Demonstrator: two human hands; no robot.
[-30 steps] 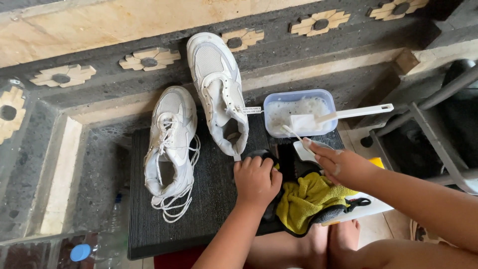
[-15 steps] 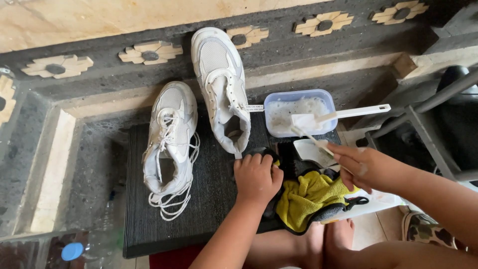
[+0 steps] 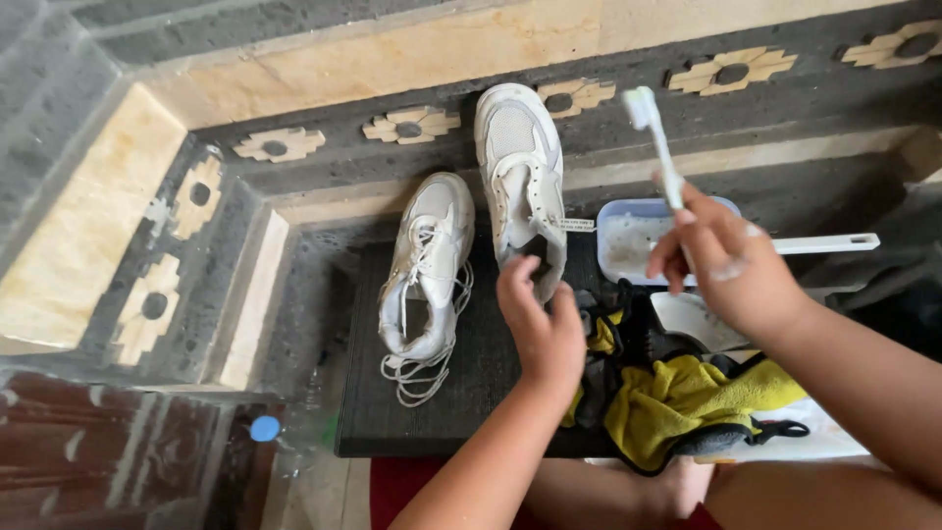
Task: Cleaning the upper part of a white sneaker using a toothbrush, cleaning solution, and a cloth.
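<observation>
A person's right hand (image 3: 731,270) closes around a white toothbrush (image 3: 655,147), bristles raised clear of the soapy blue plastic tub (image 3: 628,245), while the open left hand (image 3: 540,319) touches the heel of the white lace-up sneaker (image 3: 522,182) on a dark mat (image 3: 481,393), steadying it.

a home's outdoor porch or yard corner, it seems: dark stone steps (image 3: 324,294) inlaid with carved flower tiles (image 3: 410,125), cream stone slabs (image 3: 412,54), and a dark mat (image 3: 471,393) on the ground holding household shoe-washing things.
</observation>
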